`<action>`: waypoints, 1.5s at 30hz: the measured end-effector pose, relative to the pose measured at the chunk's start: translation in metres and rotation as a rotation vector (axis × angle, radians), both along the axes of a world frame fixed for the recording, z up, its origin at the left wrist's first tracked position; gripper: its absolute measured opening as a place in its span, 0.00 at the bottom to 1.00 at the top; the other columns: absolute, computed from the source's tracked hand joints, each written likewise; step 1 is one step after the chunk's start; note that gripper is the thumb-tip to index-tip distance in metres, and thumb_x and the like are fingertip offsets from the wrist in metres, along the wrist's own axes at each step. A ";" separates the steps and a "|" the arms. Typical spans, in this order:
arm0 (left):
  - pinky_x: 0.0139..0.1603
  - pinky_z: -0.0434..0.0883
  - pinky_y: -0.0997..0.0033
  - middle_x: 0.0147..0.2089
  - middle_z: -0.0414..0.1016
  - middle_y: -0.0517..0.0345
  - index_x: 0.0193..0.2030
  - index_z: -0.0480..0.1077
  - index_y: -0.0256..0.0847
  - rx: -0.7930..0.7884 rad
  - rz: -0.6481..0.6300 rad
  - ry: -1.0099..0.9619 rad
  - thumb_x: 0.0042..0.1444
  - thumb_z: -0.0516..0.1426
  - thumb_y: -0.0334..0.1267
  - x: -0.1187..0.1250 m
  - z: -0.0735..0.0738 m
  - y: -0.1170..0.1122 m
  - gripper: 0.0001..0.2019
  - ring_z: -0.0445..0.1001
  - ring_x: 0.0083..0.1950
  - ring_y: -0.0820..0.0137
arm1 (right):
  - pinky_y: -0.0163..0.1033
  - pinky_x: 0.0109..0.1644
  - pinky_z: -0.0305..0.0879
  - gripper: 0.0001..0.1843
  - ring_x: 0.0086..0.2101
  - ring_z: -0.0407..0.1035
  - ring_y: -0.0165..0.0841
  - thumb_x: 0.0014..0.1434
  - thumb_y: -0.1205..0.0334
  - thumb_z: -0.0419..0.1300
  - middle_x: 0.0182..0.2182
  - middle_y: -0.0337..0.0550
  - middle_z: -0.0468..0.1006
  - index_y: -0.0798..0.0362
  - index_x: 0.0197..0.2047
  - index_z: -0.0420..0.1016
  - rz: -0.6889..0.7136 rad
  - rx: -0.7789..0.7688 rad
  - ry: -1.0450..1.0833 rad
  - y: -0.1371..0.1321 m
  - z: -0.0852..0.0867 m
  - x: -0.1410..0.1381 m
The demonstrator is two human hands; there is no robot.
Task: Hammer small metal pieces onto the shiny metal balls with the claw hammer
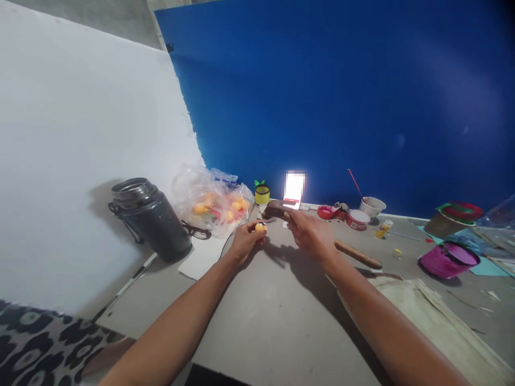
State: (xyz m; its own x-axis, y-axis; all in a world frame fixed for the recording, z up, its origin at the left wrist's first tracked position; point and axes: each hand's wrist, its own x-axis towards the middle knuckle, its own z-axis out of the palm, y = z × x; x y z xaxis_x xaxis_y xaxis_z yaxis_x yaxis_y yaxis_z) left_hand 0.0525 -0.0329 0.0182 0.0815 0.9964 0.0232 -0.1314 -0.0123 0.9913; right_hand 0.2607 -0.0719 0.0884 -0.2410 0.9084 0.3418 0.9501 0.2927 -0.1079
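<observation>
Orange round ball [260,227] pinched in my left fingers [252,235], dark brown tool [277,209] gripped in my right fingers [295,219]: seemingly mid-work, next needing steadiness.

No text, number or sign can be read; the screen [293,188] glares white and the yellow tube [383,229] looks blurred.

Deep blue panel [338,96] across the top, white panel [80,107] upper left, grey tabletop [289,321] below.
The small ball [260,227] at the frame's centre is yellow-orange; the flask [161,225] at left, dark grey; the pot [440,266] at right, magenta edged in black. Lower left, the fabric [28,343] is black-blotched on pale grey; lower right, the cloth [406,300] is cream.
</observation>
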 end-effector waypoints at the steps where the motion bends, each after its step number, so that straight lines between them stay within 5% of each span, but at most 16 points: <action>1: 0.29 0.67 0.73 0.30 0.73 0.60 0.43 0.78 0.33 0.000 0.005 -0.005 0.46 0.69 0.37 0.000 0.001 -0.001 0.17 0.68 0.26 0.76 | 0.38 0.38 0.60 0.18 0.45 0.77 0.42 0.73 0.59 0.51 0.51 0.50 0.82 0.47 0.63 0.69 0.006 0.015 0.029 0.000 0.001 0.001; 6: 0.28 0.66 0.74 0.29 0.72 0.60 0.41 0.77 0.34 0.012 -0.002 -0.057 0.43 0.69 0.36 0.004 0.003 -0.005 0.16 0.69 0.26 0.76 | 0.39 0.43 0.62 0.18 0.46 0.74 0.42 0.70 0.60 0.55 0.54 0.53 0.78 0.49 0.61 0.71 0.047 -0.115 0.060 0.003 0.000 0.002; 11: 0.27 0.67 0.73 0.30 0.74 0.62 0.44 0.73 0.37 0.010 0.168 -0.045 0.41 0.68 0.36 0.000 0.001 0.003 0.21 0.70 0.25 0.75 | 0.39 0.45 0.61 0.19 0.46 0.72 0.41 0.64 0.61 0.60 0.49 0.51 0.79 0.51 0.57 0.71 0.053 -0.130 0.274 0.014 -0.001 0.012; 19: 0.22 0.60 0.76 0.26 0.69 0.62 0.30 0.65 0.41 0.066 0.239 0.040 0.46 0.59 0.47 -0.017 0.013 0.019 0.13 0.66 0.22 0.76 | 0.34 0.34 0.54 0.16 0.36 0.71 0.34 0.53 0.65 0.66 0.38 0.41 0.81 0.51 0.47 0.78 0.357 -0.598 0.235 0.002 -0.008 -0.004; 23: 0.24 0.62 0.72 0.22 0.68 0.59 0.22 0.68 0.40 0.120 0.156 0.287 0.48 0.62 0.48 -0.012 0.028 0.032 0.15 0.66 0.23 0.72 | 0.35 0.35 0.53 0.17 0.37 0.71 0.35 0.53 0.61 0.68 0.40 0.42 0.82 0.49 0.47 0.80 0.407 -0.566 0.121 -0.004 -0.015 -0.015; 28: 0.39 0.68 0.67 0.29 0.77 0.53 0.23 0.76 0.42 0.294 0.073 0.631 0.42 0.64 0.34 0.003 0.042 0.067 0.01 0.74 0.37 0.62 | 0.37 0.34 0.52 0.06 0.42 0.73 0.39 0.54 0.64 0.64 0.41 0.47 0.81 0.51 0.37 0.80 0.410 -0.476 -0.045 -0.004 -0.020 -0.022; 37: 0.40 0.66 0.64 0.18 0.64 0.54 0.12 0.61 0.43 0.378 -0.054 0.980 0.41 0.68 0.35 0.025 0.031 0.108 0.20 0.74 0.34 0.57 | 0.37 0.36 0.55 0.16 0.44 0.74 0.40 0.53 0.63 0.67 0.44 0.48 0.81 0.50 0.47 0.81 0.413 -0.520 -0.017 -0.001 -0.023 -0.020; 45: 0.38 0.64 0.64 0.20 0.67 0.53 0.14 0.63 0.43 0.455 -0.100 1.118 0.43 0.65 0.33 0.023 0.034 0.110 0.16 0.73 0.33 0.58 | 0.35 0.33 0.52 0.14 0.39 0.73 0.36 0.51 0.62 0.67 0.42 0.43 0.82 0.49 0.44 0.80 0.394 -0.592 0.065 0.002 -0.023 -0.018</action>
State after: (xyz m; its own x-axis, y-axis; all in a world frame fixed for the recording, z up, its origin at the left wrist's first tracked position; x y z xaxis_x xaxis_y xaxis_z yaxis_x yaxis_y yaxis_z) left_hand 0.0757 0.0772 0.0522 0.3567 0.9037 0.2370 0.7744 -0.4279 0.4661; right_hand 0.2431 -0.0696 0.0655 -0.5854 0.7954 -0.1569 0.7720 0.4878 -0.4075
